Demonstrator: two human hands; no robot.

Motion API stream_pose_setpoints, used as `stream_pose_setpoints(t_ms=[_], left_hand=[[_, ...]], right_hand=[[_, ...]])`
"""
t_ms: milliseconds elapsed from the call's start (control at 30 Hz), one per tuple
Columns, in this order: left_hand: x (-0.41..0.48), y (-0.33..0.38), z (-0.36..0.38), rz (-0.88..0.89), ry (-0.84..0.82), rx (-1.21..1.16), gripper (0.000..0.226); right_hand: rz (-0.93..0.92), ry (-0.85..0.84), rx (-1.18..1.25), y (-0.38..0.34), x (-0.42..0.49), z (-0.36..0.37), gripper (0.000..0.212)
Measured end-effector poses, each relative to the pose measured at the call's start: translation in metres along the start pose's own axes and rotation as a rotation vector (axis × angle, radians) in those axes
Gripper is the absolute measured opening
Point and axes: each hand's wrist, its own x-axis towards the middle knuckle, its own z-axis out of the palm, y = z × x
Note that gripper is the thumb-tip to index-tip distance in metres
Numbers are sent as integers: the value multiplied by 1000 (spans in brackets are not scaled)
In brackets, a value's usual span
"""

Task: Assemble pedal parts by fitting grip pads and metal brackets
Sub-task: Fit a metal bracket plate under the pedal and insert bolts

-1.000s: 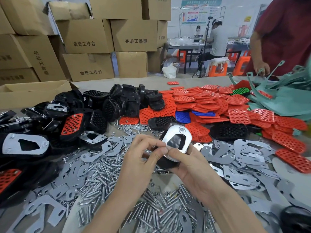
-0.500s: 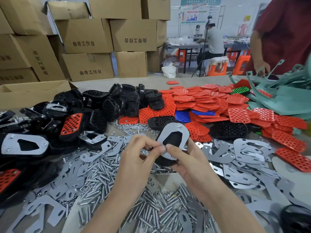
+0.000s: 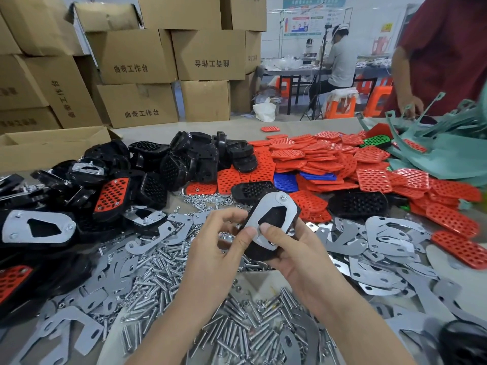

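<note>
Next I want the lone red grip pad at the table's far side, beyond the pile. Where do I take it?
Pinch the red grip pad by two opposite edges, coming from above. It lies flat and alone on the bare table, so every edge is free; being thin, one edge probably needs lifting with a fingertip first.

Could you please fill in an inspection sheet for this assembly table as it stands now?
Surface: beige table, mostly covered with parts.
Job's things: black pedal with metal bracket on it, fastener at its far end.
Clutter: heaps of red grip pads, black pedal bodies, loose brackets, screws.
Grips: left hand pinches the pedal; right hand holds it from below, thumb on the bracket.
Cables: nothing seen.
Surroundings: stacked cardboard boxes; standing person; seated person behind.
</note>
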Motion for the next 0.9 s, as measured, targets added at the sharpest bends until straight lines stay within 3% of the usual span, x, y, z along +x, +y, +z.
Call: stream_pose_setpoints(t_ms=[100, 267, 633, 900], left_hand=[[0, -1, 0, 88, -3, 113, 3], [0, -3, 0, 157, -35, 170, 22], [1, -5, 1, 155, 55, 112, 16], [1, -7, 0, 290, 20, 272, 23]], right_hand=[[4, 18, -2, 1, 1, -2, 40], [-5, 41, 19, 2, 2, -3, 41], [-43, 46, -66, 4, -2, 1, 35], [-40, 78, -62, 3, -1, 0, 34]])
